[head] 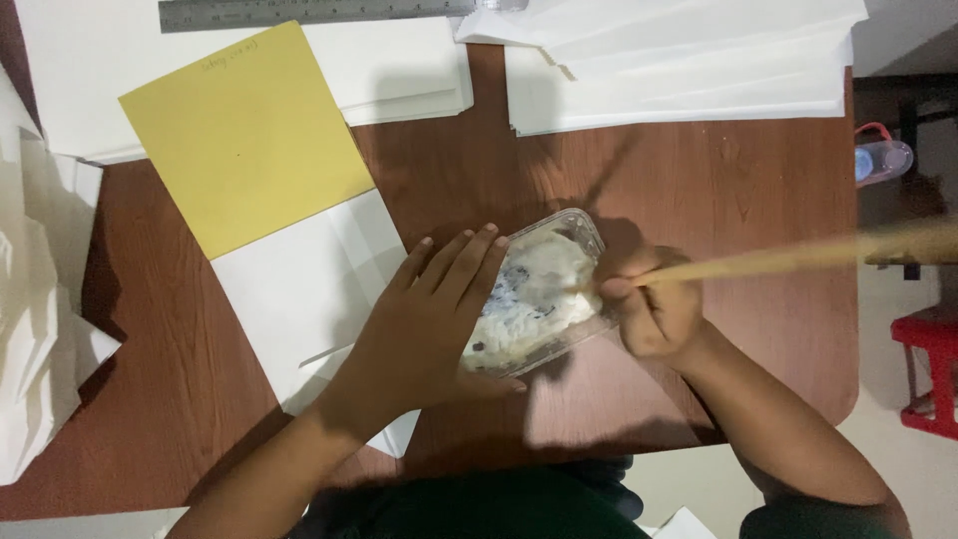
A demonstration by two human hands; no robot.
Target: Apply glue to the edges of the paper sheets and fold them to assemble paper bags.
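Background clutter on brown wooden table (718,190)

Yellow paper sheet (244,135) overlaps white sheets (299,289); steel ruler (314,12) along top edge; white paper stacks (679,70) top right, crumpled paper (35,299) left; red stool (933,369) and plastic bottle (883,160) on the floor, right.

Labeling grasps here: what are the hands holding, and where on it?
Right hand grips a wooden stick near its lower end, tip in the clear plastic tub. Left hand lies on the tub's left side, steadying it.

Dim warm indoor light, soft shadows on table (200,399), motion-blurred stick (798,255)
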